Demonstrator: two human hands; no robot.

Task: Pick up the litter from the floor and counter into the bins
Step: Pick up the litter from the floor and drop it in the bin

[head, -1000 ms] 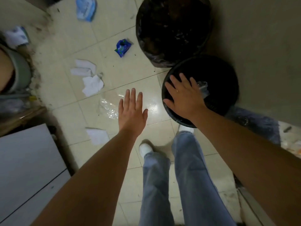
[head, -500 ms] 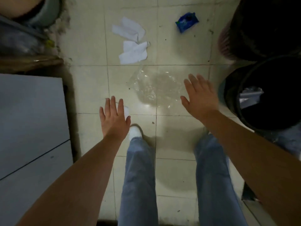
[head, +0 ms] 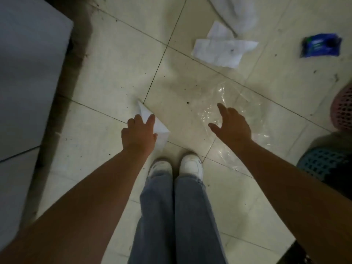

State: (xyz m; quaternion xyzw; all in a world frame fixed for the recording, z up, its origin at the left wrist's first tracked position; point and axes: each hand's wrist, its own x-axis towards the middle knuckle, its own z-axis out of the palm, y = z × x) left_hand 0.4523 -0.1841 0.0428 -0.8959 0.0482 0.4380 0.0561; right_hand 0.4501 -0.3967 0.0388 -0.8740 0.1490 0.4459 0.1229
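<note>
You are looking down at a floor [head: 118, 73] of pale, glossy tiles with dark grout lines running slantwise, speckled all over with small dark bits of dirt. On your left stands a grey cabinet [head: 28, 73] with a flat front and a thin seam; a grimy dark strip runs along its base. The light is dim, with soft glare off the tiles.
</note>
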